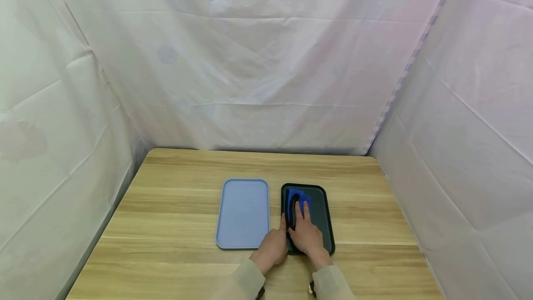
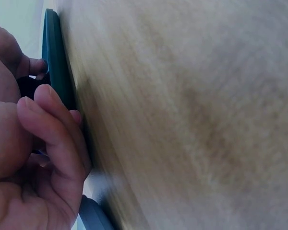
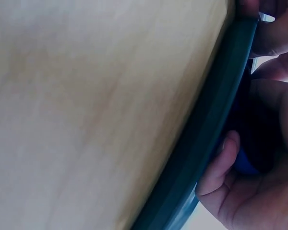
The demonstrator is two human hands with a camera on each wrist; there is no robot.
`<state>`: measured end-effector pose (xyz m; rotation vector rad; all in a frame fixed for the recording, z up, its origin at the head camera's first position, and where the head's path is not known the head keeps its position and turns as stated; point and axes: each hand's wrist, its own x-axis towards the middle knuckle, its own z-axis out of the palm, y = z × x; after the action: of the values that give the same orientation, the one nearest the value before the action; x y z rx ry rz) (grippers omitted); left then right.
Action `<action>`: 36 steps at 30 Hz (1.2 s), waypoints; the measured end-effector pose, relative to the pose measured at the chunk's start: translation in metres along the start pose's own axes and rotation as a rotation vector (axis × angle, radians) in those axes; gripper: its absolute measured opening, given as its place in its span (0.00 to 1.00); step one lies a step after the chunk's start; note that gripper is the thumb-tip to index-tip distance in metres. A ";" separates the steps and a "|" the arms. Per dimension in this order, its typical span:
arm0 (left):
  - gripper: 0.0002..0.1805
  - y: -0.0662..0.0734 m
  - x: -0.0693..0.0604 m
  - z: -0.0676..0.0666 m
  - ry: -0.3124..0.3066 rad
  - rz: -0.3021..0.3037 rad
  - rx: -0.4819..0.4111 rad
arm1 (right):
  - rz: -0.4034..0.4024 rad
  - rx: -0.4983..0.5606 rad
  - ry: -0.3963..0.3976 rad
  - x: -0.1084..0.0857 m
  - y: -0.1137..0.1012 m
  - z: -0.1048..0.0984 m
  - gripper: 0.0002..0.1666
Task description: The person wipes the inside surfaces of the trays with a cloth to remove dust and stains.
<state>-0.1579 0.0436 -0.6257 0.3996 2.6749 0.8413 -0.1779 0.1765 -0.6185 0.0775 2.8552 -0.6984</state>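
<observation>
A flat blue piece (image 1: 306, 197) with a curved black band (image 1: 293, 205) lies inside the dark green tray (image 1: 322, 226); its exact kind is unclear. In the head view my right hand (image 1: 307, 235) rests on it, two fingers stretched forward over the blue part and the band. My left hand (image 1: 272, 246) is at the tray's left edge, its index finger pointing forward beside a black strip (image 1: 287, 198). Seen from the left wrist, the other left fingers (image 2: 62, 139) curl loosely beside the tray rim. Hands hide the near part of the piece.
A light blue tray (image 1: 243, 216) lies left of the dark green one, close to my left hand. Both trays are on a wood-grain table (image 1: 175, 207). White cloth sheets (image 1: 266, 68) hang behind it and on both sides.
</observation>
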 end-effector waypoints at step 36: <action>0.44 0.003 -0.002 -0.002 -0.009 -0.004 0.052 | -0.032 0.033 -0.019 -0.024 0.008 0.002 0.55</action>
<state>-0.1565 0.0446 -0.6223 0.4098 2.6927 0.7678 -0.1533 0.1822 -0.6192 0.0304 2.8330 -0.7493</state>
